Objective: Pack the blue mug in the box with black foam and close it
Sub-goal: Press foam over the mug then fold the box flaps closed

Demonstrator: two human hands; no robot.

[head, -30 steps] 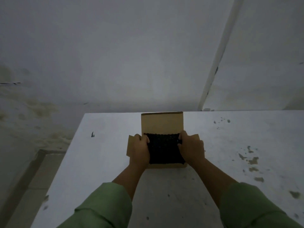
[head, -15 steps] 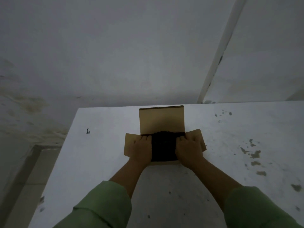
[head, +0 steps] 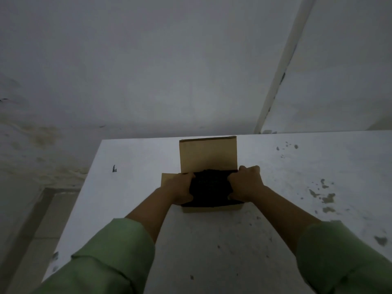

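Item count as I read it from the head view.

Table (head: 131, 209), one: white top, speckled with dark marks toward its right edge; its far edge meets a grey wall (head: 148, 71).

Box (head: 209, 205), one: brown cardboard, standing near the middle of the table's far edge. Flaps I can count: one rear flap (head: 207, 154) upright, one left side flap (head: 167, 178) folded outward and partly under the hand. I cannot make out a right flap behind the other hand.

Black foam (head: 209, 187), one piece: it fills the box opening, dark and textured, showing between the two hands.

Blue mug: none visible; if it lies under the foam, I cannot tell.

Hands, two. Left hand (head: 180, 190): palm down on the left edge of the foam, fingers curled over and gripping it. Right hand (head: 246, 184): knuckles up at the right edge of the foam, fingers bent tight onto it, thumb at the near side.

Sleeves (head: 106, 262), two: pale green, rolled back at the forearm, one at each lower corner of the view.
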